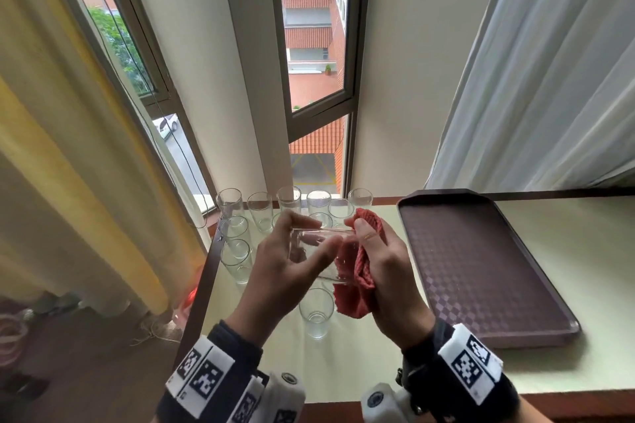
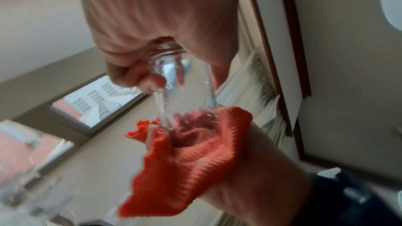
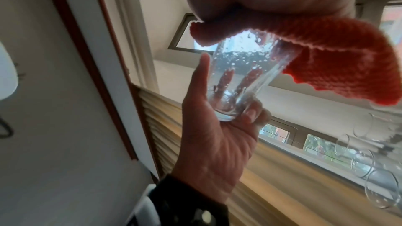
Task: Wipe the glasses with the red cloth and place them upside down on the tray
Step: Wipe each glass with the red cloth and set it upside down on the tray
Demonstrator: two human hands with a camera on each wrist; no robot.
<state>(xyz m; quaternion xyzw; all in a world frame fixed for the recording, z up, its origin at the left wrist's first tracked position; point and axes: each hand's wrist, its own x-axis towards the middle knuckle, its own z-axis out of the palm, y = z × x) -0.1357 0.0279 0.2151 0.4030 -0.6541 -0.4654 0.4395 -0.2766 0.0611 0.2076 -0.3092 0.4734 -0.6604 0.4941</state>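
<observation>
**Item: glass in hand, mid-wipe**

We hold the glass (image 1: 318,252) on its side above the table, left of the tray (image 1: 481,271). Our left hand (image 1: 285,271) curls round its base end. Its mouth points right, into the red cloth (image 1: 357,271) bunched in our right hand (image 1: 385,271). The tray carries no glasses, by our judgement.

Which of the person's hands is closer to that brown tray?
Right. The right hand, holding the red cloth, is beside the brown tray, near its left edge. The left hand, gripping the glass, is farther away, beyond the right hand.
</observation>
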